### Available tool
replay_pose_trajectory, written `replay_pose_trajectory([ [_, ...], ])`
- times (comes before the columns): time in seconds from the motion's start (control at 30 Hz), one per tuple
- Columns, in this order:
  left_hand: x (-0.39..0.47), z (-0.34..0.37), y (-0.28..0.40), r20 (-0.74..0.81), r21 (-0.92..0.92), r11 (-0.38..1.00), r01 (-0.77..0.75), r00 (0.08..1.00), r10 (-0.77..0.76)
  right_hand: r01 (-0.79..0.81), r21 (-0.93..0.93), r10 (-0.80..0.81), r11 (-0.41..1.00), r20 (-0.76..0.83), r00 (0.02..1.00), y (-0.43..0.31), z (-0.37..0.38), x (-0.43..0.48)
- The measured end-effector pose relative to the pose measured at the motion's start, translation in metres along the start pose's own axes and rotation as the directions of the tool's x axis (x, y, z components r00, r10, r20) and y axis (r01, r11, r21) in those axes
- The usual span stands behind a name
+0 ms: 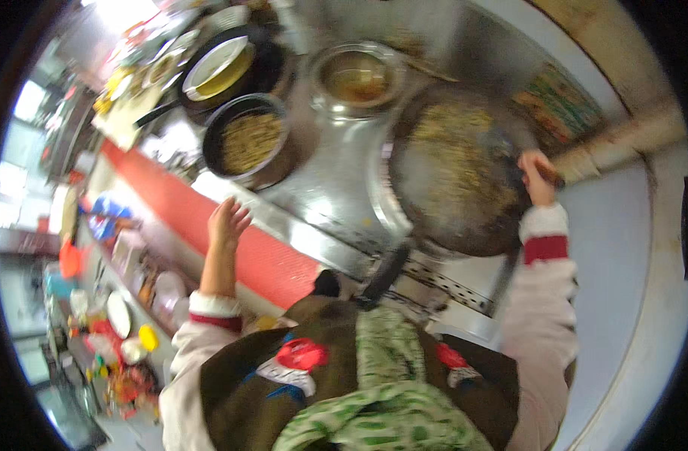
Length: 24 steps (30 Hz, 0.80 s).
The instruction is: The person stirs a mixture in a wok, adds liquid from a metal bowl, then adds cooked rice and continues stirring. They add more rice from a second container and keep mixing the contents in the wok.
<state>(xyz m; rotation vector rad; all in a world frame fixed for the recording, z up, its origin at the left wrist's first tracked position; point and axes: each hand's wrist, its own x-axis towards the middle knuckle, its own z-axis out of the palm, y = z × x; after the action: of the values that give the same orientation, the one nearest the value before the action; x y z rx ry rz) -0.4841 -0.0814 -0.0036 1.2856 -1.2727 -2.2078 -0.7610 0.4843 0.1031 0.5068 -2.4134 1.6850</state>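
My right hand (538, 175) is closed around a wooden handle at the right rim of a large dark wok (417, 208). Chopped yellowish-brown food (456, 152) lies spread in the wok, blurred; the tool's working end cannot be made out clearly. My left hand (228, 222) hangs in the air with nothing in it, fingers apart and slightly bent, over the front edge of the cooktop. Beyond it stands a deep pot (282, 107) holding similar chopped food (251, 141). The wok's dark long handle (386, 273) points towards my apron.
A metal bowl of liquid (356, 82) sits at the back of the steel cooktop (321, 208). Behind the pot, a black pan (270, 70) holds a tilted white dish (217, 70). A red mat (169, 191) runs along the floor. Shelves of dishes and containers stand at the left.
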Motion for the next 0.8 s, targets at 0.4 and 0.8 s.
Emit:
replay_pose_trajectory([
  [0.4, 0.159, -0.022, 0.08, -0.074, 0.744, 0.655, -0.134, 0.957, 0.281, 0.429, -0.58, 0.146, 0.692, 0.695, 0.704, -0.082, 0.04, -0.092],
  [0.8, 0.169, -0.02, 0.068, 0.182, 0.373, 0.846, -0.382, 0.924, 0.337, 0.168, -0.367, 0.169, 0.915, 0.727, 0.666, -0.03, 0.409, 0.007],
])
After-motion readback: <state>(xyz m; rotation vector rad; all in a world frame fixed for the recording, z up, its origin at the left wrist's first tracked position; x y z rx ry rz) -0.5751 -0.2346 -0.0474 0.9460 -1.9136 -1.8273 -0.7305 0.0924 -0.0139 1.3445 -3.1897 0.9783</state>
